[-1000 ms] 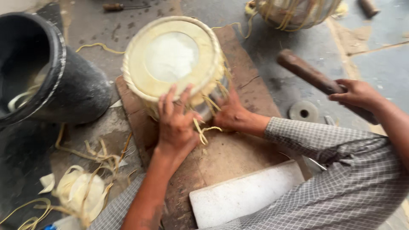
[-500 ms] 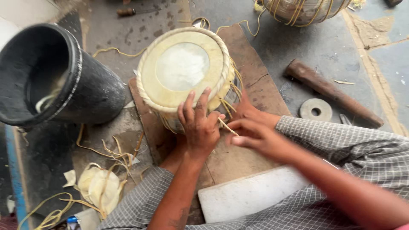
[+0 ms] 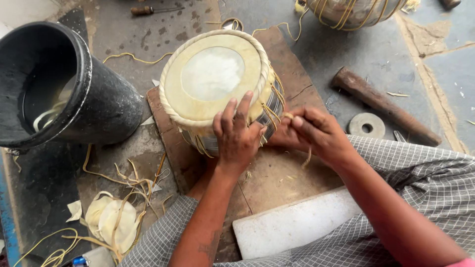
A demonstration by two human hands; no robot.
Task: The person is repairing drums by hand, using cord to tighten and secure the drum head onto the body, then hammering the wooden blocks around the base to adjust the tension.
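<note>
A small drum (image 3: 213, 74) with a pale hide head and yellowish lacing stands on a wooden board (image 3: 277, 173). My left hand (image 3: 237, 138) lies over its near rim, fingers spread on the head and thumb down the side, holding it. My right hand (image 3: 319, 133) is at the drum's right side, its fingertips pinched on a thin yellow lacing strap (image 3: 288, 116). Behind that hand, what looks like a foot presses against the drum's side, mostly hidden. Checked cloth covers my legs below.
A black bucket (image 3: 99, 99) with water and soaking strips stands left. A wooden-handled hammer (image 3: 383, 105) and a metal ring (image 3: 366, 125) lie right. A white slab (image 3: 292, 225) is near me. Hide scraps (image 3: 111, 220) lie lower left; a second laced drum (image 3: 351, 12) sits at the top.
My right hand has come from the hammer on the right to the drum's side and pinched a strap. My left hand stays on the rim.
</note>
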